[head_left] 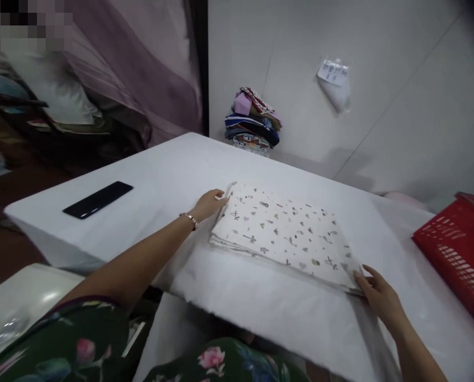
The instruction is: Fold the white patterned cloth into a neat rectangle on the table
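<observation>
A folded white cloth with small printed plants and animals lies flat on the white-covered table, its layers showing along the front and left edges. My left hand, with a bracelet on the wrist, holds the cloth's left edge, thumb and fingers closed at its border. At the front right corner, my right hand grips the cloth between the thumb on top and the fingers at the side. Part of the fingers of each hand is hidden.
A black phone-like slab lies on the table at left. Folded clothes are stacked by the wall. A red plastic basket stands at right. A white stool-like surface is at lower left.
</observation>
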`<state>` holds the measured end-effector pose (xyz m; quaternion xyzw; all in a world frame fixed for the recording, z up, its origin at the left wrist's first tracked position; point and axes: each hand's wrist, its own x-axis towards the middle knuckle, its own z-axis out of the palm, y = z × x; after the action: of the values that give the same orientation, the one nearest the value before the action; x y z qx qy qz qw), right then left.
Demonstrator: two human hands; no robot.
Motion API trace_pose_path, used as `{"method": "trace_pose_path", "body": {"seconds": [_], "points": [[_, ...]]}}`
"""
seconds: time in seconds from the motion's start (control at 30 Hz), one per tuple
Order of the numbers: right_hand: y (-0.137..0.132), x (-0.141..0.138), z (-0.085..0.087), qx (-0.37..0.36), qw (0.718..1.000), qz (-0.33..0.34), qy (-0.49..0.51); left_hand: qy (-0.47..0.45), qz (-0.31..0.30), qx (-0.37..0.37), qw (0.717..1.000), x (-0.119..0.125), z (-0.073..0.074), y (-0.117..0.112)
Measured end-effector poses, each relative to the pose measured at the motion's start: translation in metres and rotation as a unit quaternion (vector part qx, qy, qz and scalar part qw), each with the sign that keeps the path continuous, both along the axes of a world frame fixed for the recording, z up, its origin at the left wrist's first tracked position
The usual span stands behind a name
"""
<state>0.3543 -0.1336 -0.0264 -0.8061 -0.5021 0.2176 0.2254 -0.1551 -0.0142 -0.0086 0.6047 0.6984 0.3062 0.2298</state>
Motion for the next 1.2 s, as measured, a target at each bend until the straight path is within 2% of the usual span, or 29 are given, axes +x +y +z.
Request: {"method": "trace_pose_path", "body": {"seconds": [0.1,0.17,0.3,0.37,0.43,0.5,0.57,0.77,0.97,1.1,1.2], "points": [[-0.014,0.0,-0.005,0.011,0.999,0.019,-0.049,-0.012,-0.027,-0.003,1.0,-0.007,-0.002,-0.048],[-0.025,0.0,-0.007,0.022,0.998,0.019,-0.057,-0.026,-0.07,0.017,0.997,-0.006,-0.001,-0.076],[-0.041,-0.007,-0.004,0.104,0.986,0.036,-0.125,-0.024,-0.145,0.049,0.988,0.001,0.001,-0.108],[-0.042,-0.015,-0.003,0.166,0.969,0.081,-0.164,0.014,-0.156,0.046,0.987,0.004,0.0,-0.112],[-0.038,-0.026,-0.004,0.221,0.944,0.164,-0.183,0.058,-0.161,0.05,0.984,0.005,-0.002,-0.112],[-0.03,-0.035,-0.007,0.249,0.914,0.259,-0.188,0.088,-0.164,0.063,0.981,0.006,-0.004,-0.11],[-0.023,-0.041,-0.013,0.252,0.894,0.317,-0.191,0.109,-0.162,0.076,0.978,0.007,-0.005,-0.109],[-0.012,-0.031,-0.033,0.243,0.89,0.339,-0.184,0.182,-0.142,0.118,0.966,0.012,-0.005,-0.126],[-0.015,-0.028,-0.037,0.242,0.897,0.332,-0.165,0.154,-0.136,0.114,0.972,0.015,-0.01,-0.14],[-0.016,-0.052,-0.031,0.239,0.902,0.328,-0.148,0.131,-0.144,0.13,0.972,0.012,-0.014,-0.142],[-0.01,-0.092,-0.024,0.246,0.88,0.386,-0.129,0.101,-0.132,0.131,0.977,0.009,-0.018,-0.141]]}}
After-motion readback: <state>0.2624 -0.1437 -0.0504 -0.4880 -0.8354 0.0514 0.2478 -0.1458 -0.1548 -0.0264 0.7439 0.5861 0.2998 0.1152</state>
